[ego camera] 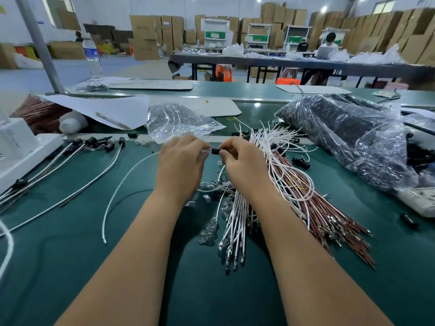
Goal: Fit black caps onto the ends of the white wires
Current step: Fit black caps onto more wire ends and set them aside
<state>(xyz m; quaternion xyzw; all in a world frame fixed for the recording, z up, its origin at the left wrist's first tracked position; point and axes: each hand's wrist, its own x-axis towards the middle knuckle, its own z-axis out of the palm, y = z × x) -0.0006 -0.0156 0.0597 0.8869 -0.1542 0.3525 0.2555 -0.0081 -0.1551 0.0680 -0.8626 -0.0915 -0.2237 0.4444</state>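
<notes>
Green table [70, 267], boxed warehouse: left hand [181, 158] pinches wire, right hand [242, 161] black cap [215, 151].

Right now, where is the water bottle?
The water bottle stands far left at the back of the green table, beside the grey pole.

We cannot see the wire end between our left hand [181, 158] and the black cap [215, 151]. Our fingertips cover it

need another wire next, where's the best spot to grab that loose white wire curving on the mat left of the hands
Pinch the loose white wire mid-arc from above: it lies flat and alone on the green mat, clear of the capped wires, so fingers likely close across it cleanly.
</notes>
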